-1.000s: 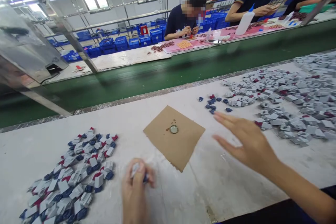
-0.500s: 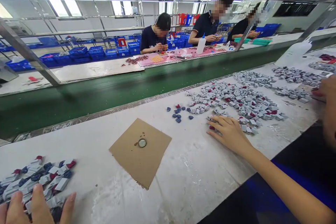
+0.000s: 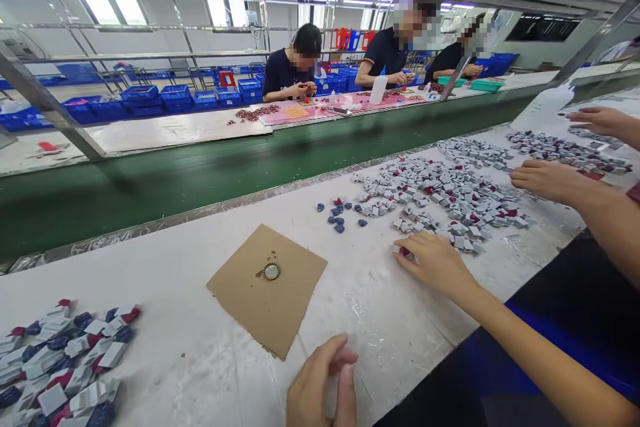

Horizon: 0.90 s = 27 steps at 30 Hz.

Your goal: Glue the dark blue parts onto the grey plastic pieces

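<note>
My left hand [image 3: 323, 383] is at the bottom centre, below the cardboard square. Its fingers curve, with the thumb apart from them, and nothing shows between. My right hand [image 3: 435, 263] reaches in from the lower right to the near edge of a large pile of small grey blocks [image 3: 445, 187]. Between its thumb and fingers is a small dark-red piece [image 3: 404, 251], partly hidden. A metal bottle cap [image 3: 271, 271] lies on the brown cardboard square [image 3: 295, 267], beside brown spots. At lower left is a pile of grey blocks with red and navy pieces [image 3: 65, 360].
Several loose navy pieces [image 3: 339, 220] lie left of the large pile. Another person's hands [image 3: 555, 181] are over the table at right, near a white bottle [image 3: 543, 107]. A green conveyor belt [image 3: 210, 183] runs beyond the table. Several people work across it.
My left hand has moved right from the lower-left pile to the bottom centre. My right hand's fingers have drawn together around the red piece. The other person's hands have come further into view.
</note>
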Each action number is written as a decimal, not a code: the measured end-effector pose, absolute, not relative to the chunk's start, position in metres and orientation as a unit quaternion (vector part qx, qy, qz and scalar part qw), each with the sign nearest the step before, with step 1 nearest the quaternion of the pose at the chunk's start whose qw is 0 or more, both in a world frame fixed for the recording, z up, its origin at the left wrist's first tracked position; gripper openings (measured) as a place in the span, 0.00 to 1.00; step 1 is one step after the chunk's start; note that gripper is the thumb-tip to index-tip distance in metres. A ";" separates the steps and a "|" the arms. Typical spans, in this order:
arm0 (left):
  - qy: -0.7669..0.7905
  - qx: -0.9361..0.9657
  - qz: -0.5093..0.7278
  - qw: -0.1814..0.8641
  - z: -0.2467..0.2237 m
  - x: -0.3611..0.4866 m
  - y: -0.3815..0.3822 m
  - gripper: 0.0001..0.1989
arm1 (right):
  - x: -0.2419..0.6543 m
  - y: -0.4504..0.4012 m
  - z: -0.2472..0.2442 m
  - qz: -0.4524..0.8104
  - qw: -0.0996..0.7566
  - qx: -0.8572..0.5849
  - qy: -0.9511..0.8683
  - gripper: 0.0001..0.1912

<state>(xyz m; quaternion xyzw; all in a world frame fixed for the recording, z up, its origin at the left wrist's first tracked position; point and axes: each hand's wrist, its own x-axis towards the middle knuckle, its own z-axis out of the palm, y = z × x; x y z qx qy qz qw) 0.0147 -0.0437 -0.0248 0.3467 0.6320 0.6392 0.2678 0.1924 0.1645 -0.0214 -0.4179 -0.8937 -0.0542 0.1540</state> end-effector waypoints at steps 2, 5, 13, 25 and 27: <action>0.607 0.295 0.627 0.390 -0.016 0.010 -0.038 0.12 | 0.180 0.147 -0.014 0.043 0.187 -0.403 -0.895 0.12; 0.545 0.216 0.608 0.535 -0.004 0.000 -0.025 0.18 | 0.154 0.109 -0.001 0.341 0.284 -0.405 -0.799 0.13; 0.468 0.154 0.695 0.523 -0.002 0.007 -0.016 0.22 | 0.085 0.028 -0.008 0.691 0.457 -0.404 -0.389 0.18; 0.511 0.041 0.728 0.455 0.005 -0.013 -0.019 0.19 | 0.083 0.060 -0.019 0.482 0.466 -0.477 -0.568 0.20; 0.491 0.036 0.741 0.456 0.005 -0.018 -0.022 0.20 | 0.093 0.101 -0.015 0.277 0.384 -0.507 -0.721 0.21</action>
